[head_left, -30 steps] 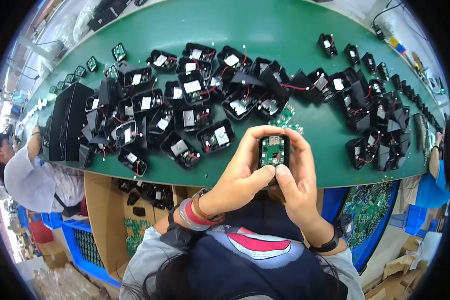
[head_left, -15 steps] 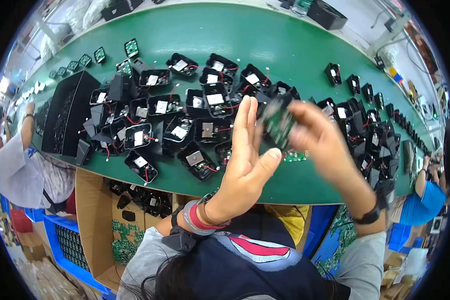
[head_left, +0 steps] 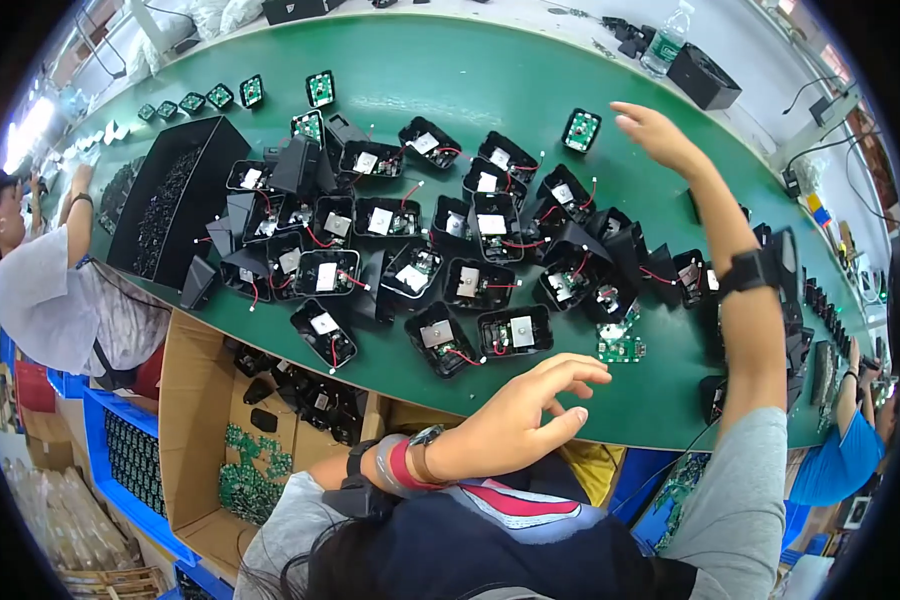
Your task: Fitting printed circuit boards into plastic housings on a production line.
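My right hand (head_left: 655, 135) is stretched out over the far side of the green table, fingers extended and holding nothing. Just left of its fingertips stands a black housing with a green circuit board (head_left: 581, 131) showing in it. Close to the front edge, my left hand (head_left: 525, 415) is empty, its fingers slightly curled and apart. Ahead of the left hand lie loose green circuit boards (head_left: 621, 347). To its left sits an open black housing (head_left: 515, 331) with a silver plate and a red wire inside.
Many open black housings (head_left: 388, 216) crowd the middle of the table (head_left: 390, 80). At left stands a large black bin (head_left: 225, 190) of small dark parts. A cardboard box (head_left: 195, 420) is below the edge. A water bottle (head_left: 667, 40) stands at the back. Co-workers sit on both sides.
My right hand has moved from in front of me to the far side, and the housing with the green board now stands released there. My left hand has lowered toward the front edge.
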The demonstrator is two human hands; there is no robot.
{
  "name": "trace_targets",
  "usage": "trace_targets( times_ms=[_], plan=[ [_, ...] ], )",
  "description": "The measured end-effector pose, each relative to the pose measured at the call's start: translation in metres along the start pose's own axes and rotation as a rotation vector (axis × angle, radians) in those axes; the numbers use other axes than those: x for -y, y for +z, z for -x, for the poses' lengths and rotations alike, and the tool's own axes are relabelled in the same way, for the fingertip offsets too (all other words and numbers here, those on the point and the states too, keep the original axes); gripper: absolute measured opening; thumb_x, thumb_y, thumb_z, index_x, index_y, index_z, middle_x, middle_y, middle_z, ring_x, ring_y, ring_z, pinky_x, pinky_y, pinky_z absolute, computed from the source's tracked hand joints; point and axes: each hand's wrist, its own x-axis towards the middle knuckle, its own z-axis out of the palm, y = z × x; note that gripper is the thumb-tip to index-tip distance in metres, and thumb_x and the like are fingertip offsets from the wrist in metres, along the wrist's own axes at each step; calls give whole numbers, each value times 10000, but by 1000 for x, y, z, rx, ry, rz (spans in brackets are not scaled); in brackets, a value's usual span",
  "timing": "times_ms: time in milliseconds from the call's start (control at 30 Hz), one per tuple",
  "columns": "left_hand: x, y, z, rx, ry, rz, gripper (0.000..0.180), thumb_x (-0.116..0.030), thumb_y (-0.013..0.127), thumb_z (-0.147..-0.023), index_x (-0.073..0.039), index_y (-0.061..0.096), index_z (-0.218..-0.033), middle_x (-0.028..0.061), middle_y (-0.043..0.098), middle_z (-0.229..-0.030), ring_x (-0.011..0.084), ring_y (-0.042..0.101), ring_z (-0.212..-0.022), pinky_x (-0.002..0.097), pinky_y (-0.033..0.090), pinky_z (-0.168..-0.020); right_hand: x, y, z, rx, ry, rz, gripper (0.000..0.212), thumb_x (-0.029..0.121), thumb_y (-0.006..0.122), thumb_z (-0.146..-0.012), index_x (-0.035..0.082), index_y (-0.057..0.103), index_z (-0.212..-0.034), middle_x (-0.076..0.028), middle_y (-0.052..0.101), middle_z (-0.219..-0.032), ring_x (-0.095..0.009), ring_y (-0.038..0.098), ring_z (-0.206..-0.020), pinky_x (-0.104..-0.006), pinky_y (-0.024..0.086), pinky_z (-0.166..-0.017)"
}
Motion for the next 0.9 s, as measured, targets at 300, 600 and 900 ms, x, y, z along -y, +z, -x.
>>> trace_targets(
  times_ms=[300, 600, 900],
  plan=[
    [2, 19, -8, 109, -18, -37, 286, -81, 500, -878, -15, 508, -1156, 81, 532, -1101, 153, 545, -966, 270, 472, -786, -101, -13, 84, -33, 430, 397, 708, 225, 639, -733, -18, 312, -1312, -312, 542, -1088, -421, 528, -1034, -423, 423, -887],
    [-5, 26, -8, -117, 76, 457, 794, -111, 541, -884, -151, -28, -1437, 159, 212, -1419, 257, 458, -1139, 343, 466, -857, 126, -2, 206, -198, -12, -325, 684, -20, 558, -720, 159, 345, -1344, -109, 501, -1013, -161, 538, -794, -276, 474, -666],
    [1, 13, -9, -405, 52, 524, 431, -115, 448, -928, -113, 265, -1319, 143, 527, -1096, 235, 616, -870, 306, 536, -685, 118, 52, 298, -428, 277, -408, 432, 57, 564, -808, 38, 492, -1233, -103, 552, -1188, -196, 527, -1070, -310, 438, -830]
  ],
)
